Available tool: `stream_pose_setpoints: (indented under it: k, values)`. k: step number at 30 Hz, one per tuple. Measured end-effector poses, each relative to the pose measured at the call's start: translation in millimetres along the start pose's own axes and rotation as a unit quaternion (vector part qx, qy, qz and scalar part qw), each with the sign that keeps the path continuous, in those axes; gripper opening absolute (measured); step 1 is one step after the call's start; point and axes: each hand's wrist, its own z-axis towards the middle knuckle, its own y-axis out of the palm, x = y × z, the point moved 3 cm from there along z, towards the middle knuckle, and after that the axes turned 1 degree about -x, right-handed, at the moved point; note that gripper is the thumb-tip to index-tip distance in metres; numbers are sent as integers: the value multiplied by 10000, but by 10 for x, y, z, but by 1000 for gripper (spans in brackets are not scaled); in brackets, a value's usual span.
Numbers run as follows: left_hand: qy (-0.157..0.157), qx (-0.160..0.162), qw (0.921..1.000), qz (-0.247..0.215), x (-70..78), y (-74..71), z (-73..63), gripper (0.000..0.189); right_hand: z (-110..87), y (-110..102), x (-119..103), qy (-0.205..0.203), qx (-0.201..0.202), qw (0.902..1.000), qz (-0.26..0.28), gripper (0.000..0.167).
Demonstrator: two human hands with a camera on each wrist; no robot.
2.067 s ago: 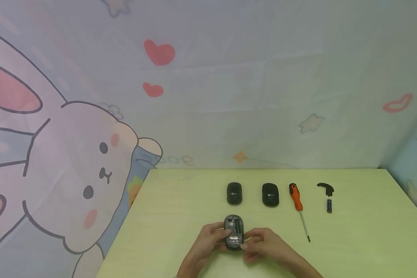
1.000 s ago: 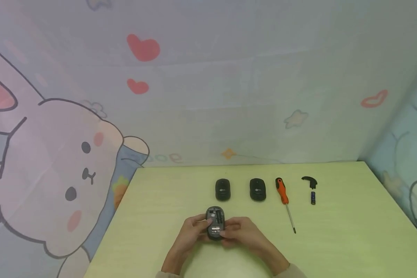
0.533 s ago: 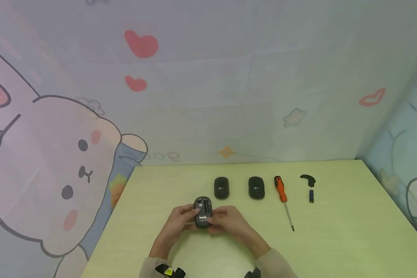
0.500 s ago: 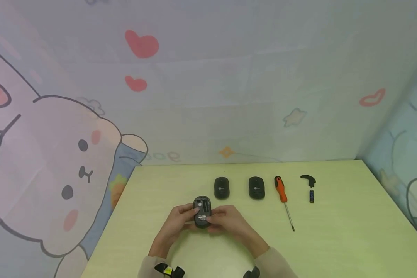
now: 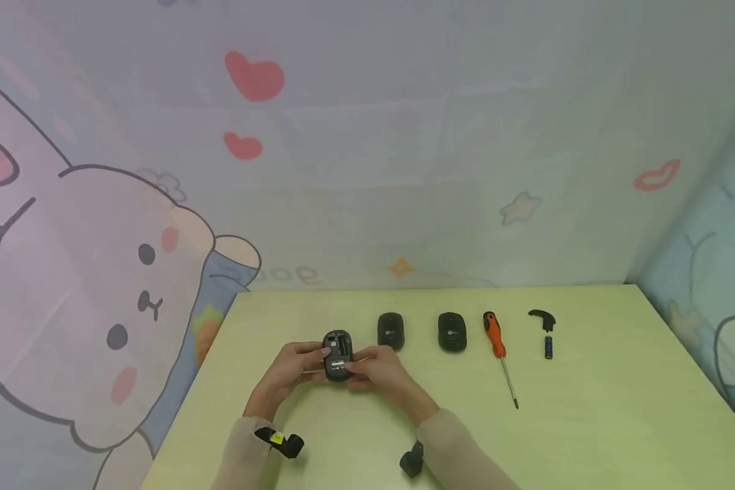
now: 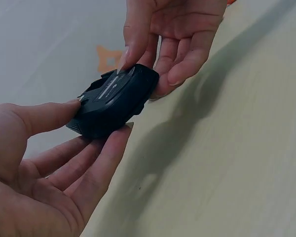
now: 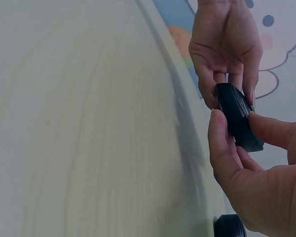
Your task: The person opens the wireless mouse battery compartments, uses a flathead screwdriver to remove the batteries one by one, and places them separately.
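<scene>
A black computer mouse [image 5: 338,356] is held up above the table, underside toward the head camera, with its battery bay uncovered. My left hand [image 5: 288,371] grips its left side, thumb on the underside and fingers beneath. My right hand [image 5: 384,373] pinches the opposite side near the label end. In the left wrist view the mouse [image 6: 113,101] is tilted between both hands, off the tabletop. The right wrist view shows the mouse [image 7: 237,116] edge-on, gripped from both ends.
Two more black mice, one left [image 5: 390,331] and one right [image 5: 452,332], lie at the back of the pale table [image 5: 588,422]. Rightward are an orange-handled screwdriver [image 5: 495,337], a curved black cover [image 5: 544,319] and a blue battery [image 5: 548,347]. A printed cloth [image 5: 367,170] hangs behind.
Both hands have carried the mouse leftward and away from the table's near side, keeping their grip on it. The sleeves and wrist cameras have come into view. The head view has shifted somewhat.
</scene>
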Motion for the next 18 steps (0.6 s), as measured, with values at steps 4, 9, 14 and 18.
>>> stream_pose_setpoints:
  k: [4,9,14,18]
  values:
    - [-152,48,9998,-118,-18,-71,109,54,120,30,30,110,144,9998,17,36]
    - [-214,268,9994,-72,-7,-138,255,51,263,71,16,162,336,9993,52,38]
    - [-227,545,9981,154,12,-199,312,49,387,175,18,217,547,9982,98,43]
    - [-198,709,9967,350,34,-228,384,47,501,201,18,295,693,9971,53,43]
